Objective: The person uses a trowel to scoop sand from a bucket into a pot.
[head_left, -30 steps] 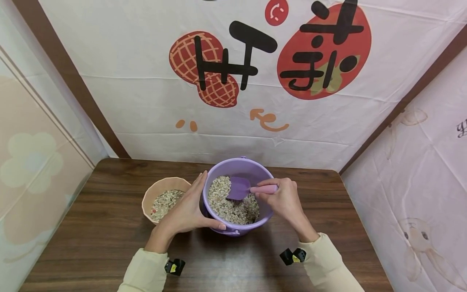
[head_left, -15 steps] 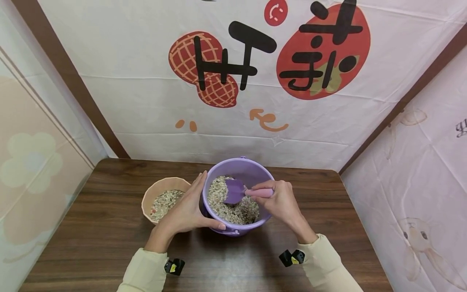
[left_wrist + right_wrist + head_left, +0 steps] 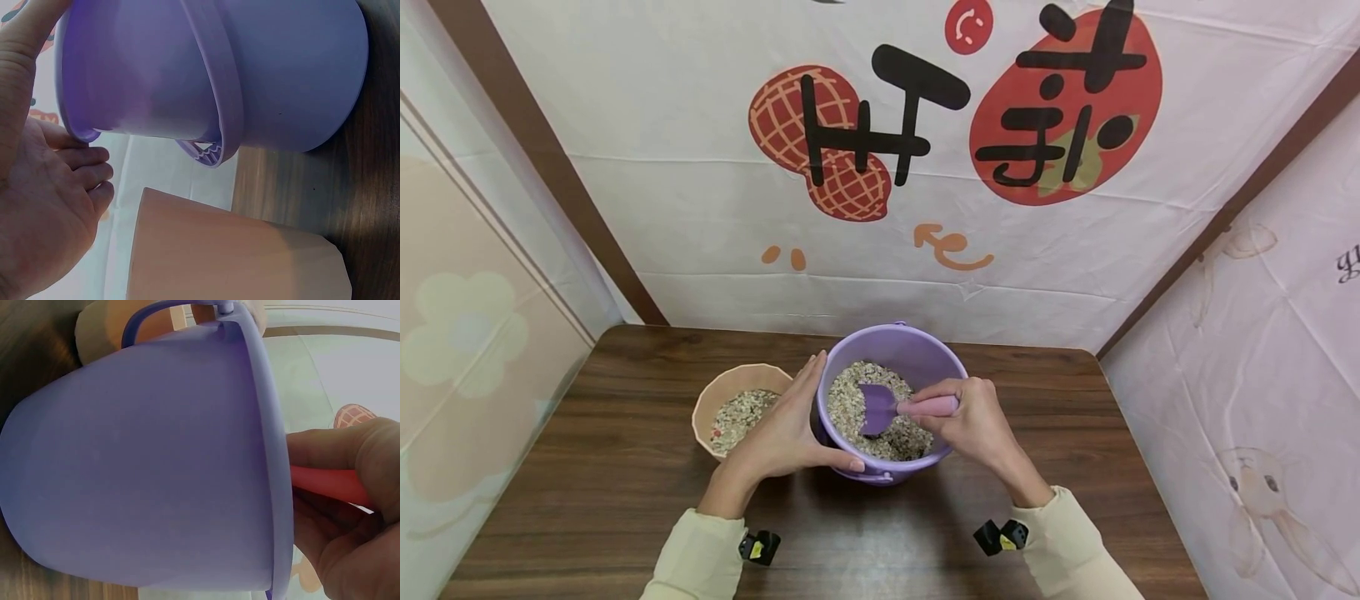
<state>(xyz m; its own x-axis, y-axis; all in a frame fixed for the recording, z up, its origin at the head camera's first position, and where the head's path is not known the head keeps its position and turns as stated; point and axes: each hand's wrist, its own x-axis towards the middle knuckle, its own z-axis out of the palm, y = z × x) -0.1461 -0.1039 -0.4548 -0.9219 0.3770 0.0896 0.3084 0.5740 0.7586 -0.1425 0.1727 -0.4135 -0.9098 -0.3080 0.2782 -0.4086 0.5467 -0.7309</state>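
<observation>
Right hand (image 3: 973,421) fingers curled round pink-handled purple plastic scoop (image 3: 880,407), blade dug into grain mix inside round purple plastic bucket (image 3: 917,346) mid-table. Left hand (image 3: 786,433) fingers straight, steadying bucket's side beside peach bowl (image 3: 730,385).

bucket (image 3: 917,346) mid-table (image 3: 587,467) | bowl (image 3: 730,385) just left | scoop (image 3: 880,406) in bucket's grain (image 3: 850,392)

A dark wooden bench (image 3: 625,467) with grain running side to side carries two vessels. A purple bucket (image 3: 917,343) of grain mix stands near the middle toward the back edge, and a peach-coloured bowl (image 3: 718,392) holding some of the same mix sits just beside it on the left
</observation>
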